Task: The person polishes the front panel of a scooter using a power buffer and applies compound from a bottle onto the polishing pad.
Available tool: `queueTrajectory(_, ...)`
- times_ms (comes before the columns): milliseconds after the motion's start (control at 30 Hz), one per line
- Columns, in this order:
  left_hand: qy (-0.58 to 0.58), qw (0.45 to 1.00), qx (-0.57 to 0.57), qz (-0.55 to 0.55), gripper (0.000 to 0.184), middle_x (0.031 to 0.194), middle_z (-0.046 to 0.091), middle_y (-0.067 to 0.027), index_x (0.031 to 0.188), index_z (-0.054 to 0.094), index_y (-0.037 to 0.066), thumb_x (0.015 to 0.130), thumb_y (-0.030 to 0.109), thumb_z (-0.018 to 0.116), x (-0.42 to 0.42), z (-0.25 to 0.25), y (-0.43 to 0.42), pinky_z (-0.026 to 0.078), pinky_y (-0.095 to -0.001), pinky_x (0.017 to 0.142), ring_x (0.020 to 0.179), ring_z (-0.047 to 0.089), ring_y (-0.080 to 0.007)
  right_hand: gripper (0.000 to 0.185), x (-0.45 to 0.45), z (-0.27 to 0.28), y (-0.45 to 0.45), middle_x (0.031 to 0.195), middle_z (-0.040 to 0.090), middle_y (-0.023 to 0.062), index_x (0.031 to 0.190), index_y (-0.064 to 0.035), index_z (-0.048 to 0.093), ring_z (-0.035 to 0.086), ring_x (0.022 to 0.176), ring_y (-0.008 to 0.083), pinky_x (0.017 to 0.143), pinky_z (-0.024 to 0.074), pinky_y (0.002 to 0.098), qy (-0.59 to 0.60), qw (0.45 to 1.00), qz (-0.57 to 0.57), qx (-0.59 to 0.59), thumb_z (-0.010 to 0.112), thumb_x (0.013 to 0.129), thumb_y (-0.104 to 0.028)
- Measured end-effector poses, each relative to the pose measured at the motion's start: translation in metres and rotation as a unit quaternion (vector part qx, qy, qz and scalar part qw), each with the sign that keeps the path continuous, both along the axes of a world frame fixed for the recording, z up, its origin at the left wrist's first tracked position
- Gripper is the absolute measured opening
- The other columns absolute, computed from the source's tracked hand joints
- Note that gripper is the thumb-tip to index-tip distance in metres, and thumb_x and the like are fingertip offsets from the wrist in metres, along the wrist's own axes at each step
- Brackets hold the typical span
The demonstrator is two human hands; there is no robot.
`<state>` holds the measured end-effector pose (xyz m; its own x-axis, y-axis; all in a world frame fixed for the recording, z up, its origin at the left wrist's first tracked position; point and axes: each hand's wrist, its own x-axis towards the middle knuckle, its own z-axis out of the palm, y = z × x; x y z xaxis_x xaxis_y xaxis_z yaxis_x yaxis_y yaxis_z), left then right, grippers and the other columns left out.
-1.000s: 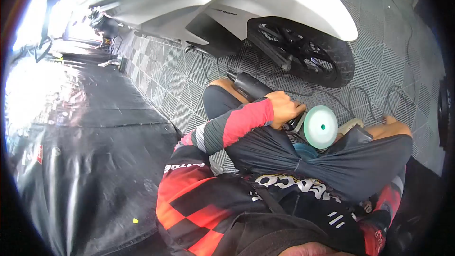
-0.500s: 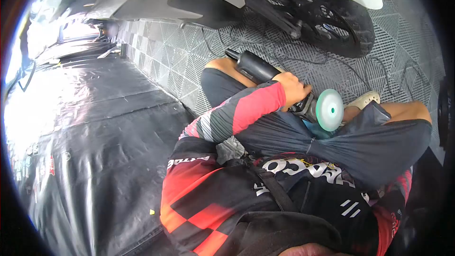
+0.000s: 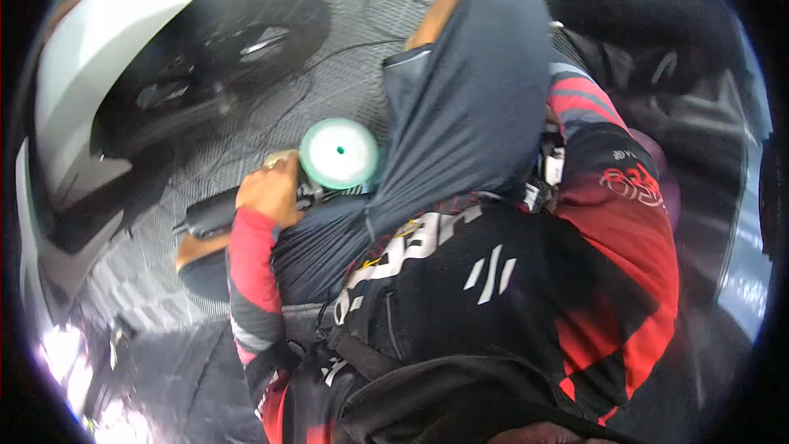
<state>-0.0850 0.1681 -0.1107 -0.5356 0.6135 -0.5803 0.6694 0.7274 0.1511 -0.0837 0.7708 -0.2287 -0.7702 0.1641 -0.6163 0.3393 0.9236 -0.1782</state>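
My left hand [image 3: 271, 191] is closed around a black power tool [image 3: 218, 212] that rests across my lower leg. At the tool's head a round disc [image 3: 339, 154], white with a pale green rim, faces up beside my thigh. My right hand does not show; its red, grey and black sleeve [image 3: 579, 99] runs down past my raised knee, on the far side of the dark trouser leg [image 3: 472, 90]. Small black and white items [image 3: 552, 166] lie between that sleeve and my hip, too blurred to name.
A white and black motorcycle body [image 3: 115, 20] with a dark wheel [image 3: 222, 57] stands at the upper left. A black cable [image 3: 353, 48] crosses the grey patterned floor [image 3: 156, 279]. Dark glossy sheeting [image 3: 699, 115] lies at the right.
The view has turned toward my right side, so the wheel, tool and disc now appear further left. More of my right sleeve and the dark sheeting shows. My left hand keeps its hold.
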Motion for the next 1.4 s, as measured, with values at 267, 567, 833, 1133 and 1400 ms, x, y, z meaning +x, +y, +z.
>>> queueTrajectory(267,0.001,0.998,-0.063,0.013,0.076,0.108,0.067,-0.0188,0.121,0.048,0.004,0.059,0.021,0.087,-0.006,0.023,0.016,0.057,-0.0483,0.079,0.095,0.069,-0.0395,0.070,-0.032,0.113,0.049,0.104,0.064,0.0182,0.132,0.0093,0.045,0.061,0.079,0.0210,0.068,0.0504,0.0312,0.029,0.944,-0.138,-0.300,0.053,0.097,-0.051)
queueTrajectory(567,0.110,0.987,0.109,0.042,0.073,0.100,0.068,-0.0120,0.123,0.051,0.007,0.062,0.031,0.085,-0.004,0.022,-0.013,0.057,-0.0468,0.071,0.087,0.070,-0.0345,0.063,-0.115,0.260,-0.111,0.125,0.057,0.0288,0.130,0.0087,0.050,0.054,0.115,0.0399,0.104,0.0404,0.0540,0.333,0.524,-0.068,-0.781,0.062,0.086,-0.034)
queueTrajectory(833,0.257,0.944,0.194,0.075,0.081,0.094,0.066,-0.0072,0.126,0.049,0.008,0.055,0.019,0.086,-0.015,0.032,-0.013,0.057,-0.0408,0.067,0.083,0.070,-0.0287,0.075,-0.100,0.271,-0.272,0.131,0.055,0.0255,0.137,-0.0005,0.045,0.056,0.118,0.0471,0.103,0.0422,0.0582,0.256,0.592,0.363,-0.672,0.069,0.085,-0.050)
queueTrajectory(1133,0.220,0.950,0.212,0.068,0.090,0.098,0.067,-0.0085,0.131,0.046,0.009,0.051,0.018,0.088,-0.014,0.020,-0.013,0.058,-0.0403,0.070,0.088,0.070,-0.0296,0.086,-0.060,0.220,-0.343,0.115,0.063,0.0251,0.130,0.0092,0.044,0.066,0.108,0.0355,0.094,0.0542,0.0433,0.183,0.552,0.399,-0.709,0.091,0.072,-0.034)
queueTrajectory(1400,0.230,0.947,0.219,0.052,0.085,0.100,0.069,-0.0091,0.129,0.048,0.007,0.053,0.016,0.086,-0.008,0.020,-0.008,0.058,-0.0403,0.066,0.085,0.072,-0.0303,0.082,-0.049,0.220,-0.361,0.121,0.061,0.0279,0.131,0.0043,0.040,0.067,0.109,0.0355,0.095,0.0544,0.0471,0.107,0.613,0.238,-0.745,0.089,0.075,-0.032)
